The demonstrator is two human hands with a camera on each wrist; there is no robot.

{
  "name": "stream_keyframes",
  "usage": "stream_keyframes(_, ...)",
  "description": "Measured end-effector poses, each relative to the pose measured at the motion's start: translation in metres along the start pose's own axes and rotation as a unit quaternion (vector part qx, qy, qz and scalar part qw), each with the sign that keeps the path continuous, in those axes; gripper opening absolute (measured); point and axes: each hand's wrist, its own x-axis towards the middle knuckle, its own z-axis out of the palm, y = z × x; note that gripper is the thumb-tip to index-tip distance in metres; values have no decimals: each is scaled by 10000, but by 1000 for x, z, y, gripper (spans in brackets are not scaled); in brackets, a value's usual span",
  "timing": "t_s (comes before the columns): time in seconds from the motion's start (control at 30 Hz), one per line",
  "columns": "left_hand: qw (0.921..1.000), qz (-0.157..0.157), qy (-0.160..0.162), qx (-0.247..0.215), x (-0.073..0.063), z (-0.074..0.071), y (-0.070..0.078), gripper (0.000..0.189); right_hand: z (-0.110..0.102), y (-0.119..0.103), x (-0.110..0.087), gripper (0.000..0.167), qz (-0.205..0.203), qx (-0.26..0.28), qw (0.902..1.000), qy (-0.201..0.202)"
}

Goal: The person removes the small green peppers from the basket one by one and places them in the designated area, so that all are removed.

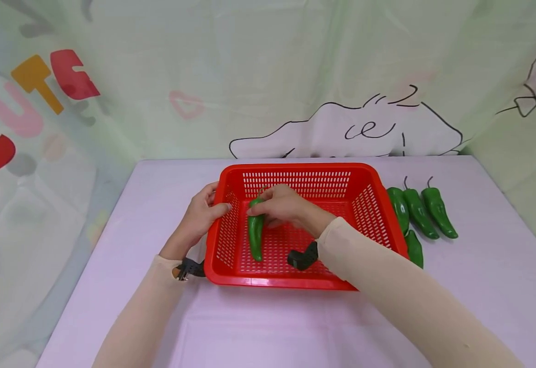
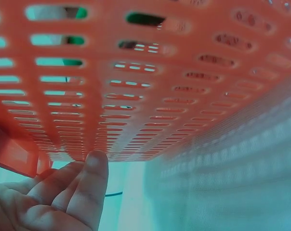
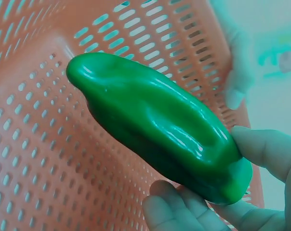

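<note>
A long green pepper [image 1: 255,235] is pinched near its stem end between the thumb and fingers of my right hand [image 1: 283,204], inside the red plastic basket [image 1: 305,281]. In the right wrist view the glossy pepper [image 3: 155,120] slants across the basket's slotted wall and floor. My left hand [image 1: 199,214] grips the basket's left rim, thumb over the top and fingers outside. From the left wrist view, its fingers [image 2: 87,192] lie against the outside of the slotted wall [image 2: 150,110].
Several more green peppers [image 1: 417,212] lie on the pale tabletop [image 1: 470,286] right of the basket, one partly hidden by its rim. Behind the table hangs a printed curtain [image 1: 194,71]. Black camera mounts [image 1: 303,257] sit at both wrists.
</note>
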Motion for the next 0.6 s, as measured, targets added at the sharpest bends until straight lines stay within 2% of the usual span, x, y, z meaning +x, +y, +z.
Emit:
stream_keyframes(0.23, 10000, 2, 41, -21, 0, 0, 0, 62, -10, 0, -13, 32, -140, 224, 9996, 121)
stream_keyframes(0.6, 10000, -4, 23, -68, -1, 1, 1, 63, -34, 4, -34, 43, -300, 378, 9980, 409)
